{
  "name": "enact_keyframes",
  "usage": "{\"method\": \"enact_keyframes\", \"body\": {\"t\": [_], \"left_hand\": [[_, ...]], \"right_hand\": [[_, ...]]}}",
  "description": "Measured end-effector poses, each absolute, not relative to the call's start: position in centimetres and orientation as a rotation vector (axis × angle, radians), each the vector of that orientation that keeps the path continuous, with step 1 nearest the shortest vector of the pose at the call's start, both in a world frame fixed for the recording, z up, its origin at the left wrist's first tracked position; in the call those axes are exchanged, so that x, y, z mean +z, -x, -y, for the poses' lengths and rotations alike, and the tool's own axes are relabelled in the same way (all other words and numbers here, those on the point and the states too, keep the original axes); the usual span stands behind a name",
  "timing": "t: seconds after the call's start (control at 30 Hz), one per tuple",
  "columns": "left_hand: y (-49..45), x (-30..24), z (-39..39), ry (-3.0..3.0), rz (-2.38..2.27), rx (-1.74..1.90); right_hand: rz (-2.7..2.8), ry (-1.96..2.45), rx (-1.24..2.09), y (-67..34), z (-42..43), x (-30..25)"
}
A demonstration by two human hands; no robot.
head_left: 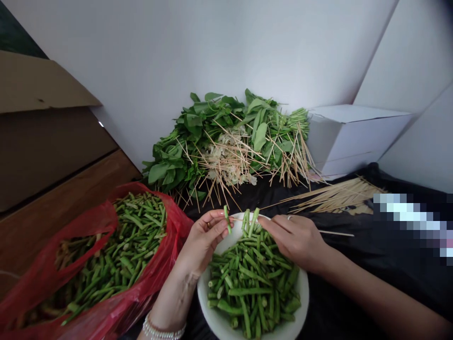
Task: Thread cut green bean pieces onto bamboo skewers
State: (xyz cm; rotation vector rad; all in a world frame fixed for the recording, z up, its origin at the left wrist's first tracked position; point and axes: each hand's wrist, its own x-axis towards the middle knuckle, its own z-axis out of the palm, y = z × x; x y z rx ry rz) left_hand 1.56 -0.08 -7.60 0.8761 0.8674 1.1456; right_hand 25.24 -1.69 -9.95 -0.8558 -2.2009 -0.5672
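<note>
Between the thumb and fingers of my left hand (211, 232) is a short green bean piece (227, 219), held upright at the tip of a thin wooden skewer (337, 233). My right hand (295, 238) grips that skewer, whose tail sticks out to the right past the hand. More bean pieces (254, 222) are threaded on the skewer close to my right fingers. Both hands are over the far rim of a white bowl (202, 302) heaped with cut green beans (253, 278).
A red plastic bag (177, 226) full of cut beans lies at left. Leafy greens (170, 165) and many skewered pieces (230, 156) are piled against the wall. Loose skewers (332, 194) lie on black sheeting at right, near a white box (354, 137). A cardboard box (46, 141) stands far left.
</note>
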Motion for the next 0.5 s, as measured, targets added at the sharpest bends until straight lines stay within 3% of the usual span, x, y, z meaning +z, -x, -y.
{"method": "enact_keyframes", "body": {"t": [0.5], "left_hand": [[-1.82,-7.60,0.21,-0.801,-0.869,1.146]], "right_hand": [[2.209,0.849,-0.570,-25.07,1.75,-10.20]]}}
